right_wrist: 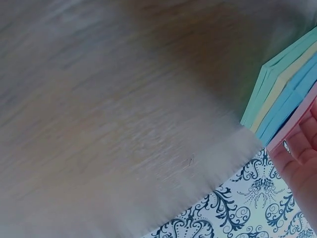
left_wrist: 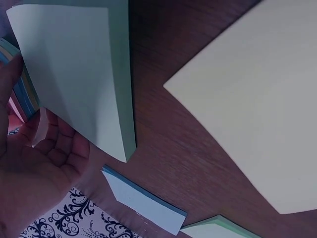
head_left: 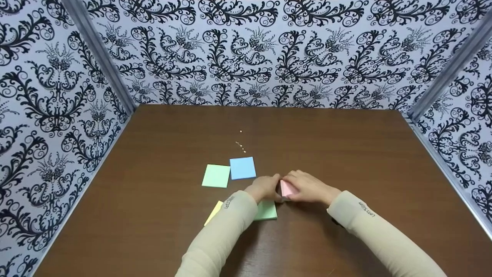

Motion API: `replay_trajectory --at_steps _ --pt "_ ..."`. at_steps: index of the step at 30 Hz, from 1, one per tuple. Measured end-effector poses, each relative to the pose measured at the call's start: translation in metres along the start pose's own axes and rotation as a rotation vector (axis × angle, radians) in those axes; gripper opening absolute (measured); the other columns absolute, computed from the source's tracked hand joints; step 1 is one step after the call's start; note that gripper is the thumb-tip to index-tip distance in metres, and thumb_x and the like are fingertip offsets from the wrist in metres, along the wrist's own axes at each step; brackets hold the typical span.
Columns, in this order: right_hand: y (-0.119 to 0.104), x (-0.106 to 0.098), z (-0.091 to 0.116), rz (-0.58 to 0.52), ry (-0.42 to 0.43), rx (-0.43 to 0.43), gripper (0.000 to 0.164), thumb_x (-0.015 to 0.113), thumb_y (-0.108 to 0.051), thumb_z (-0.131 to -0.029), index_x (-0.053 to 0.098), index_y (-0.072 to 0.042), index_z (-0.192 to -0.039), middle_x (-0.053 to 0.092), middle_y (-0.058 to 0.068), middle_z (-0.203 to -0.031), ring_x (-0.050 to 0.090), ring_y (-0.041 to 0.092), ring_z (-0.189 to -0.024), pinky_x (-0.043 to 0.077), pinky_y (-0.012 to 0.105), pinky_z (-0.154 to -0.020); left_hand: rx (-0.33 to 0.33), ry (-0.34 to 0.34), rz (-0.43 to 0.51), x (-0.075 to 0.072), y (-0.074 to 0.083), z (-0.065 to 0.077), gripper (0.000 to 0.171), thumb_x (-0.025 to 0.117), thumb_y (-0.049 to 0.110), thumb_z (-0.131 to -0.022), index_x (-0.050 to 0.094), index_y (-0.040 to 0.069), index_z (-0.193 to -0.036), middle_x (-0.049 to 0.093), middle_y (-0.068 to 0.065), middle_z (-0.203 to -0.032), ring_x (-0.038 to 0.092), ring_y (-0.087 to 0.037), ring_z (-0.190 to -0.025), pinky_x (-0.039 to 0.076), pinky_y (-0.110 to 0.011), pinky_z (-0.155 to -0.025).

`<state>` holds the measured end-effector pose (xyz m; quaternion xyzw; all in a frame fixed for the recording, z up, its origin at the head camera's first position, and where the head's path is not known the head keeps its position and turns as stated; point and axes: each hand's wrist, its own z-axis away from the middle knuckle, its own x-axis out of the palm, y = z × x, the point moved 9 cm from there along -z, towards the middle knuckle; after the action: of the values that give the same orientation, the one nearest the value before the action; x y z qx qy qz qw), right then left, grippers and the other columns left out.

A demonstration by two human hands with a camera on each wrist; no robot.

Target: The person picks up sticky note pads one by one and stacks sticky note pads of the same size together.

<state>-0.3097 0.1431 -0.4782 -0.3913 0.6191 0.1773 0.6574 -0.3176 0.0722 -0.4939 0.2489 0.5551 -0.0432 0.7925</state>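
Between both hands a stack of sticky note pads stands on edge, its pink pad (head_left: 288, 188) facing the right hand. Green, yellow, blue and pink layers of the stack (right_wrist: 282, 94) show in the right wrist view. My right hand (head_left: 310, 187) grips the stack, fingers bent against the pink side. From the other side my left hand (head_left: 264, 187) holds it, thumb along its edge and fingers curled in the left wrist view. A loose green sticky note pad (head_left: 266, 211) lies partly beneath the left wrist.
Further back on the brown table (head_left: 326, 142) lie a blue pad (head_left: 242, 168) and a light green pad (head_left: 216, 176), side by side. A yellow pad (head_left: 214, 212) is partly covered by the left sleeve (head_left: 226, 227). Patterned walls (head_left: 253, 57) enclose the table's back and sides.
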Motion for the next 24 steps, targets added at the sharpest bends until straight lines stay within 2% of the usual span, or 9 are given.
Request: replay_trajectory --at_steps 8,15,24 --pt "-0.0021 -0.0017 0.0008 0.004 0.018 -0.025 0.046 0.067 -0.025 -0.077 0.056 0.002 -0.113 0.057 0.009 -0.104 0.051 0.021 -0.09 0.043 0.036 -0.077 -0.027 -0.015 0.01 -0.0014 0.0005 0.0021 0.056 0.073 0.035 -0.074 0.048 0.013 -0.119 0.062 -0.01 -0.111 0.058 -0.024 -0.099 0.045 -0.035 -0.082" --pt "-0.0049 -0.0028 0.0004 0.024 0.038 -0.056 0.044 0.067 -0.024 -0.076 0.057 0.001 -0.11 0.057 0.009 -0.103 0.051 0.022 -0.09 0.042 0.037 -0.078 -0.014 -0.024 -0.023 -0.0014 0.0021 0.0017 0.061 0.073 0.036 -0.075 0.046 0.012 -0.124 0.061 -0.009 -0.113 0.058 -0.025 -0.103 0.046 -0.036 -0.083" --pt "-0.0056 -0.0014 0.0013 0.023 0.037 -0.064 0.045 0.066 -0.023 -0.075 0.057 0.003 -0.11 0.058 0.009 -0.103 0.051 0.022 -0.089 0.043 0.036 -0.076 -0.015 0.001 -0.026 -0.0018 0.0021 0.0017 0.056 0.075 0.033 -0.073 0.049 0.011 -0.118 0.063 -0.01 -0.109 0.059 -0.025 -0.099 0.047 -0.036 -0.08"
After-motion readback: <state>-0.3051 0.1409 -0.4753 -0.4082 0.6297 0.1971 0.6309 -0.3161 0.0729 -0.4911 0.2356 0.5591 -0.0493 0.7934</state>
